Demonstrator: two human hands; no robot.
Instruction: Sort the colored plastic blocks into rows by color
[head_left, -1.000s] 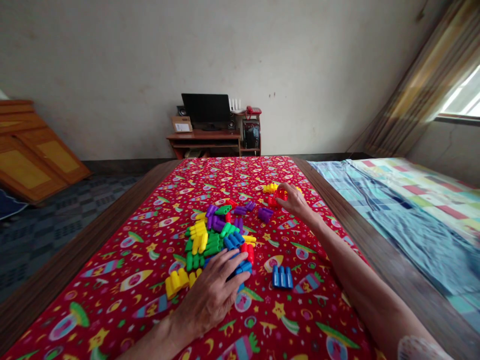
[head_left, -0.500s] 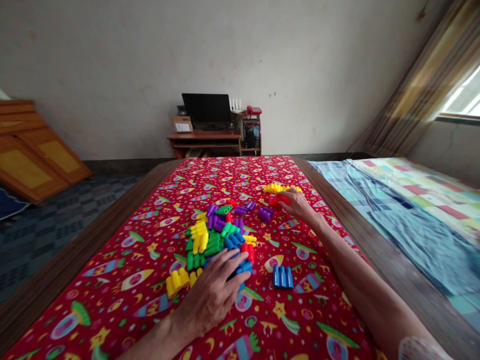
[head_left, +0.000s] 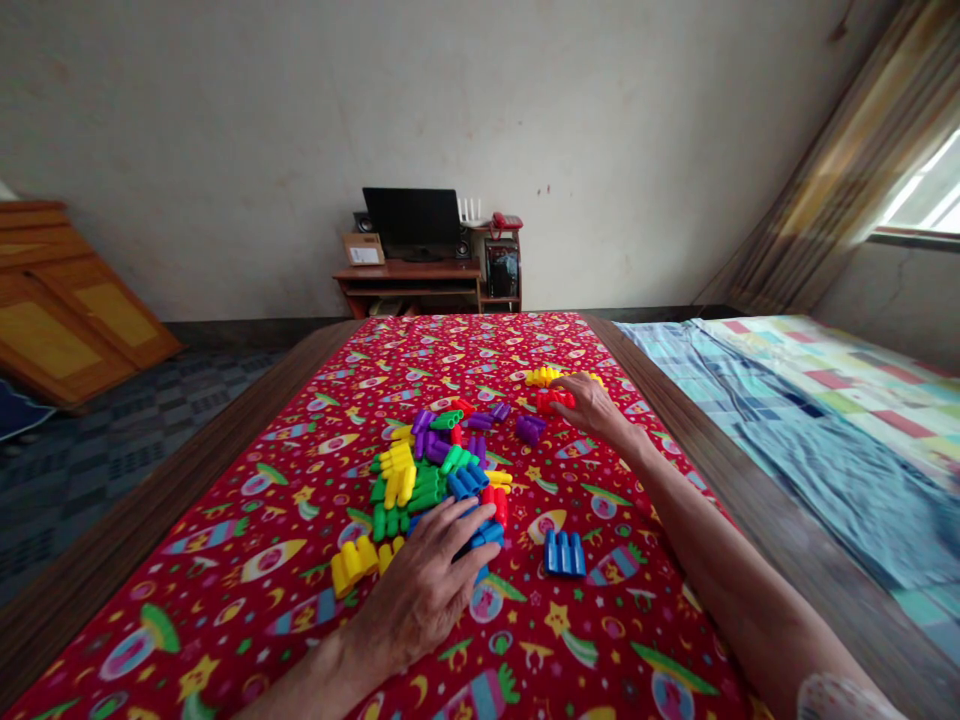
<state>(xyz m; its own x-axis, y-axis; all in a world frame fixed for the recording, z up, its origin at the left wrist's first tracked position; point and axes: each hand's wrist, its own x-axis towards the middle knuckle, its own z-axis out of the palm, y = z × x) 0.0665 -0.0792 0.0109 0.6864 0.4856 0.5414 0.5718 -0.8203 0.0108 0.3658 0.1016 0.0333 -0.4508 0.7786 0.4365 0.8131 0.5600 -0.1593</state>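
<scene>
Taking the heap of coloured blocks (head_left: pixel 426 482) as the middle of the dial, with twelve toward the desk (head_left: pixel 409 270), the left hand (head_left: pixel 435 575) lies at six o'clock, palm down, its fingers loosely spread over blue blocks (head_left: pixel 487 536) at the heap's near edge; whether it grips any of them I cannot tell. The right hand (head_left: pixel 591 402) reaches out to two o'clock, fingers bent and touching the right end of the red blocks (head_left: pixel 551 402) on the red tablecloth (head_left: pixel 247 640) (the hand hides that end, so I cannot tell if they are pinched). Just beyond the red blocks runs a row of yellow blocks (head_left: pixel 542 376), partly covered by the same hand. A purple block (head_left: pixel 530 430) sits nearer, between two and three. At four o'clock a blue three-tube block (head_left: pixel 565 554) lies apart; a yellow block (head_left: pixel 354 566) lies between seven and eight.
</scene>
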